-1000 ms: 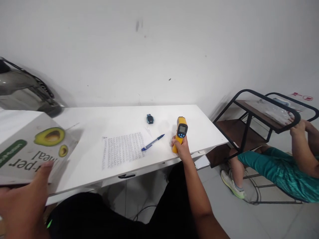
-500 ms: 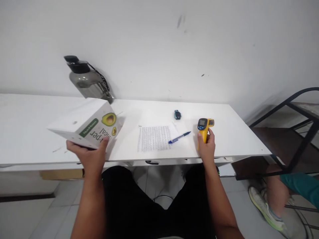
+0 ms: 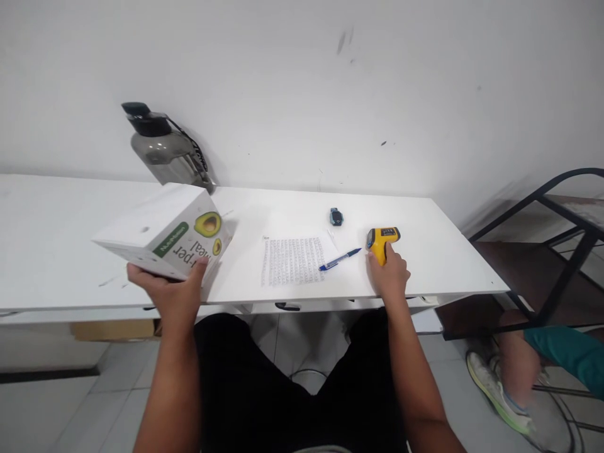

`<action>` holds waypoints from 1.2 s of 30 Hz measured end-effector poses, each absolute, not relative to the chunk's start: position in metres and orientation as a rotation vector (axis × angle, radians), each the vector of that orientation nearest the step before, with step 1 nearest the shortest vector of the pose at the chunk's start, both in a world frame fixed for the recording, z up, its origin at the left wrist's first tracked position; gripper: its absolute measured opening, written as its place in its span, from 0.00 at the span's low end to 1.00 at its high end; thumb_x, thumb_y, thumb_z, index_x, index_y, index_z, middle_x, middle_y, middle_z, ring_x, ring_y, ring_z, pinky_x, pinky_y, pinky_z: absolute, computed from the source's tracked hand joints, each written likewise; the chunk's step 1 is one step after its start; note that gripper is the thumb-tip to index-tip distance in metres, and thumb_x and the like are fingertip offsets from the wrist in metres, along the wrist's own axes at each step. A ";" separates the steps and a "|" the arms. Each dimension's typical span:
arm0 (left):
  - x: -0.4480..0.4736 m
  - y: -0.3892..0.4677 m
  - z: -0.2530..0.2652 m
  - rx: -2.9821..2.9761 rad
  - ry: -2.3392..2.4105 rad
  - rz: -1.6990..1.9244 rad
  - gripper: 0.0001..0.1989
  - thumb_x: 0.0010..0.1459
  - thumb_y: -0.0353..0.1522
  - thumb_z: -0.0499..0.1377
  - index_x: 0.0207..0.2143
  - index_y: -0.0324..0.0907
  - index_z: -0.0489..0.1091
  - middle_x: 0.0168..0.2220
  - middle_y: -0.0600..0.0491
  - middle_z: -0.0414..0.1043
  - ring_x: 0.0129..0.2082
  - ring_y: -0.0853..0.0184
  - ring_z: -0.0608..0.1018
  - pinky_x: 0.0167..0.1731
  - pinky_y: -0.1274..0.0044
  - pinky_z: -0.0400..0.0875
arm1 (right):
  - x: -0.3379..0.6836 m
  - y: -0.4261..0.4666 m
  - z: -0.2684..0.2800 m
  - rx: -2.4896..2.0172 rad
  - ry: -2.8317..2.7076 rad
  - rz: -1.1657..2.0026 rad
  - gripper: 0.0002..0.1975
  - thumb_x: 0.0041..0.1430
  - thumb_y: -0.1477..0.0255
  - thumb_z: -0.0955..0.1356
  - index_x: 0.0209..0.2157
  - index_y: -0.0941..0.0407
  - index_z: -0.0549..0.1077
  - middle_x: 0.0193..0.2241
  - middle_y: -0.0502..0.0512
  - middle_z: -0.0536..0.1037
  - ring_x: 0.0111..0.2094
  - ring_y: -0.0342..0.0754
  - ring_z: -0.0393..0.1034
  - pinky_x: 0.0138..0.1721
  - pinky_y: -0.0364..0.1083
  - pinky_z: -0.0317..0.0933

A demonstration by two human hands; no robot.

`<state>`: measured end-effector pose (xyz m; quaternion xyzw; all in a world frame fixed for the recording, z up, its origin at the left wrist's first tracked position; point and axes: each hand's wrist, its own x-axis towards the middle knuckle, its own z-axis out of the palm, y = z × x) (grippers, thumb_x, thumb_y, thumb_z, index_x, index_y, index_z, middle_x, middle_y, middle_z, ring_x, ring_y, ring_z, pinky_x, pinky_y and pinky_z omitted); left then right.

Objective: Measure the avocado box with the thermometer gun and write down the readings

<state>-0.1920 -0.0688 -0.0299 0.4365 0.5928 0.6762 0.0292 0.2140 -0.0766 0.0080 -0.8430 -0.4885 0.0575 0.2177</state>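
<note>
My left hand (image 3: pixel 172 299) grips the lower near edge of a white cardboard box (image 3: pixel 163 229), its thumb on the printed face with avocado pictures. The box is tilted above the left part of the white table (image 3: pixel 245 214). On the right, my right hand (image 3: pixel 389 272) is closed round the handle of a yellow infrared thermometer (image 3: pixel 381 242), which lies low over the tabletop, turned on its side. Left of it, a blue pen (image 3: pixel 340 259) rests partly on a sheet of handwritten paper (image 3: pixel 292 263). A small watch (image 3: pixel 336 217) lies behind the pen.
A grey water bottle (image 3: pixel 165 148) with a black lid stands by the wall behind the box. At the right is a black-framed shelf (image 3: pixel 542 264). Another person's leg and shoe (image 3: pixel 500 390) show below it. A brown carton (image 3: pixel 113 330) is under the table.
My right hand has rolled the thermometer onto its side, so its display now faces left. In my left hand, the box has barely moved.
</note>
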 end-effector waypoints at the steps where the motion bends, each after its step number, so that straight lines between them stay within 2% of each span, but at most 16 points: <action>1: -0.192 -0.069 -0.030 1.353 1.828 2.093 0.47 0.38 0.29 0.68 0.57 0.40 0.45 0.60 0.42 0.58 0.57 0.63 0.69 0.52 0.68 0.70 | 0.214 -0.076 0.009 -2.352 -1.366 0.159 0.32 0.62 0.58 0.59 0.63 0.60 0.58 0.50 0.67 0.71 0.51 0.62 0.63 0.49 0.59 0.55; 6: -0.189 -0.072 -0.026 1.336 1.876 2.061 0.47 0.39 0.29 0.69 0.57 0.39 0.46 0.59 0.42 0.59 0.55 0.63 0.70 0.52 0.68 0.70 | 0.219 -0.068 0.006 -2.369 -1.406 0.082 0.30 0.61 0.57 0.60 0.61 0.56 0.62 0.49 0.66 0.71 0.51 0.62 0.62 0.52 0.60 0.53; 9: -0.188 -0.071 -0.025 1.311 1.909 2.030 0.47 0.40 0.30 0.69 0.57 0.39 0.45 0.59 0.41 0.58 0.55 0.62 0.70 0.52 0.67 0.70 | 0.222 -0.058 0.006 -2.342 -1.467 -0.043 0.27 0.61 0.58 0.61 0.58 0.55 0.66 0.50 0.66 0.69 0.53 0.63 0.60 0.56 0.65 0.46; 12: -0.188 -0.070 -0.026 1.359 1.951 2.069 0.50 0.42 0.32 0.69 0.60 0.39 0.40 0.61 0.37 0.51 0.59 0.59 0.64 0.54 0.65 0.68 | 0.220 -0.050 0.009 -2.203 -1.687 -0.311 0.23 0.62 0.65 0.62 0.58 0.55 0.66 0.57 0.70 0.63 0.59 0.67 0.52 0.57 0.73 0.35; 15: -0.183 -0.077 -0.027 1.604 2.193 2.202 0.55 0.41 0.35 0.70 0.62 0.39 0.36 0.62 0.36 0.43 0.64 0.51 0.54 0.58 0.57 0.62 | 0.211 -0.045 0.011 -1.842 -2.145 -0.503 0.21 0.61 0.76 0.62 0.56 0.52 0.69 0.62 0.66 0.60 0.64 0.66 0.46 0.59 0.73 0.32; 18: -0.163 -0.096 -0.023 2.140 2.222 2.231 0.50 0.42 0.37 0.70 0.60 0.45 0.41 0.61 0.40 0.47 0.63 0.47 0.54 0.60 0.50 0.54 | 0.202 -0.043 0.009 -1.491 -2.477 -0.525 0.20 0.60 0.82 0.61 0.49 0.51 0.74 0.61 0.60 0.64 0.65 0.62 0.48 0.60 0.73 0.30; 21: -0.122 -0.114 -0.010 2.152 1.865 1.966 0.30 0.56 0.35 0.60 0.58 0.46 0.50 0.54 0.45 0.60 0.56 0.56 0.66 0.56 0.58 0.63 | 0.200 -0.043 0.006 -1.391 -2.556 -0.435 0.20 0.59 0.84 0.60 0.45 0.53 0.75 0.57 0.59 0.70 0.63 0.60 0.54 0.60 0.73 0.31; 22: -0.107 -0.116 -0.006 2.155 1.737 1.732 0.21 0.60 0.35 0.55 0.55 0.47 0.55 0.50 0.48 0.65 0.52 0.60 0.70 0.54 0.62 0.67 | 0.202 -0.043 0.005 -1.389 -2.573 -0.372 0.21 0.57 0.85 0.60 0.45 0.53 0.75 0.55 0.59 0.72 0.62 0.58 0.57 0.61 0.72 0.33; 23: -0.091 -0.113 -0.001 2.217 1.599 1.456 0.17 0.62 0.36 0.52 0.53 0.47 0.59 0.48 0.51 0.68 0.50 0.62 0.72 0.51 0.66 0.69 | 0.203 -0.043 0.003 -1.394 -2.587 -0.303 0.23 0.56 0.87 0.59 0.47 0.54 0.74 0.54 0.58 0.73 0.60 0.56 0.61 0.62 0.70 0.35; 26: -0.047 -0.081 0.007 2.407 1.428 0.933 0.14 0.64 0.36 0.49 0.49 0.45 0.65 0.48 0.50 0.69 0.50 0.62 0.71 0.50 0.68 0.68 | 0.208 -0.046 -0.001 -1.396 -2.591 -0.184 0.28 0.51 0.89 0.59 0.51 0.55 0.71 0.54 0.59 0.74 0.55 0.52 0.67 0.62 0.65 0.39; 29: -0.014 -0.027 0.006 2.591 1.542 0.580 0.16 0.64 0.35 0.47 0.50 0.41 0.66 0.48 0.45 0.69 0.47 0.58 0.72 0.45 0.64 0.68 | 0.207 -0.048 -0.001 -1.376 -2.513 -0.322 0.23 0.54 0.88 0.59 0.46 0.55 0.73 0.48 0.58 0.78 0.49 0.51 0.71 0.63 0.64 0.36; 31: 0.001 0.006 0.005 2.656 1.477 0.533 0.15 0.63 0.36 0.48 0.47 0.41 0.68 0.48 0.45 0.69 0.49 0.56 0.71 0.47 0.63 0.65 | 0.203 -0.045 0.002 -1.380 -2.424 -0.468 0.16 0.56 0.86 0.60 0.38 0.56 0.73 0.38 0.56 0.80 0.43 0.51 0.72 0.62 0.64 0.35; 33: 0.009 0.028 0.002 2.689 1.391 0.533 0.14 0.63 0.37 0.49 0.47 0.43 0.68 0.48 0.47 0.69 0.50 0.58 0.70 0.48 0.64 0.64 | 0.197 -0.039 0.004 -1.343 -2.345 -0.555 0.11 0.55 0.84 0.61 0.33 0.56 0.71 0.31 0.54 0.78 0.39 0.51 0.71 0.61 0.64 0.38; 36: 0.010 0.043 -0.003 2.683 1.333 0.546 0.15 0.63 0.39 0.50 0.48 0.46 0.68 0.48 0.50 0.69 0.50 0.60 0.70 0.50 0.66 0.62 | 0.187 -0.027 0.002 -1.232 -2.226 -0.508 0.06 0.53 0.80 0.62 0.31 0.56 0.67 0.27 0.52 0.75 0.32 0.49 0.68 0.52 0.57 0.53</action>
